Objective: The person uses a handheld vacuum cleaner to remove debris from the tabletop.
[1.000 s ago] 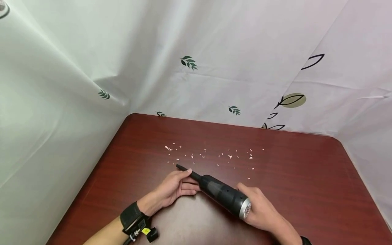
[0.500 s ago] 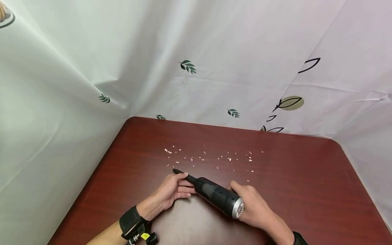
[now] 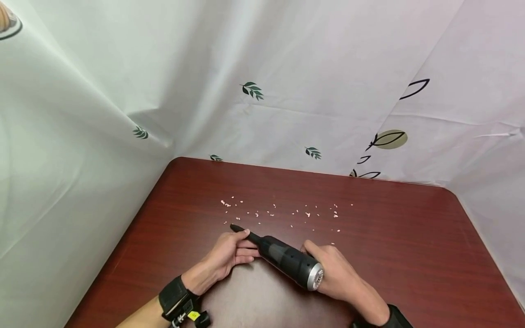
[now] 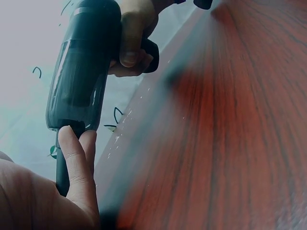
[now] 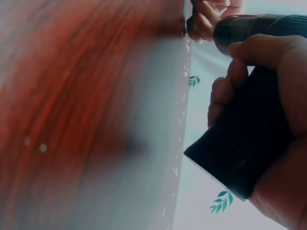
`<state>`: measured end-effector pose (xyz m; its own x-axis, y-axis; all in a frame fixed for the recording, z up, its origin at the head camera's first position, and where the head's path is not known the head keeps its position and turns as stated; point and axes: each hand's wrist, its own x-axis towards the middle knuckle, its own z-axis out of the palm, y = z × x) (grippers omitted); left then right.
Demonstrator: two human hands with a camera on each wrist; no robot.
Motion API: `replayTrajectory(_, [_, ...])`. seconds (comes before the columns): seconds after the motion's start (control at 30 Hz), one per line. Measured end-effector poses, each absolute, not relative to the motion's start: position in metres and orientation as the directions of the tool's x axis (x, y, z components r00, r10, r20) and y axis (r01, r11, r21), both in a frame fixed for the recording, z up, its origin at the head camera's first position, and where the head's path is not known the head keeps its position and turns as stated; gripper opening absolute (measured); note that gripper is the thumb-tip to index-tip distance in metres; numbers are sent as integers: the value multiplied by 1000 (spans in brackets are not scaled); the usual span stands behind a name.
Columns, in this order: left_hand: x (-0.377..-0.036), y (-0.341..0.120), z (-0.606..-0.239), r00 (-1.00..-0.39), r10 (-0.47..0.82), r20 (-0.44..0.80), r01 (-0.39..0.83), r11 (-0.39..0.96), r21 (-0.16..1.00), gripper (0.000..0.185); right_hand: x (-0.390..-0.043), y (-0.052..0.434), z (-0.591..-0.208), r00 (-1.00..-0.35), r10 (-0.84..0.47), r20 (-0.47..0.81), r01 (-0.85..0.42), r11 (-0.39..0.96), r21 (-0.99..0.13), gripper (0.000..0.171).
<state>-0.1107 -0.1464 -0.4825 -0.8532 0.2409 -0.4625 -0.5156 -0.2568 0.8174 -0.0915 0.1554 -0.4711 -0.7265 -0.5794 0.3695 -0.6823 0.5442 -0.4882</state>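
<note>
A black handheld vacuum cleaner with a silver ring at its rear end is held slantwise over the near part of the table. Its slim black nozzle points to the far left. My left hand pinches the nozzle, thumb on top and fingers beneath; in the left wrist view its fingertips sit where nozzle meets body. Wrapped round the handle are the fingers of my right hand. Small pale flakes lie scattered beyond the nozzle tip.
The reddish-brown wooden table has rounded far corners. White curtain-like sheets with leaf prints hang behind it and at both sides. A black wrist strap with a small device and cable sits on my left forearm.
Both hands and the vacuum cleaner have shifted slightly left in the head view, mostly in the first half second. The table and flakes appear a little lower. Both holds are unchanged.
</note>
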Motion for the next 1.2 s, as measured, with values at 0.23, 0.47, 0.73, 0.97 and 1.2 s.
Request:
replayTrajectory(0.23, [-113, -147, -483, -858, 217, -465, -510, -257, 821, 35, -95, 153, -469, -725, -588, 359, -684, 547, -483, 51])
replayTrajectory(0.47, [-112, -149, -482, -865, 188, -465, -501, -261, 825, 36, -97, 150, -466, -734, -590, 336, -671, 554, -493, 51])
replayTrajectory(0.73, [-112, -149, -484, -873, 137, -467, -487, -279, 828, 33, -98, 146, -465, -747, -587, 313, -653, 558, -513, 50])
replayTrajectory(0.97, [-112, -149, -484, -880, 97, -465, -471, -301, 829, 32, -101, 141, -467, -756, -583, 298, -640, 565, -521, 50])
replayTrajectory(1.2, [-116, -152, -482, -884, 89, -459, -463, -304, 833, 34, -103, 136, -466, -756, -580, 303, -645, 580, -498, 51])
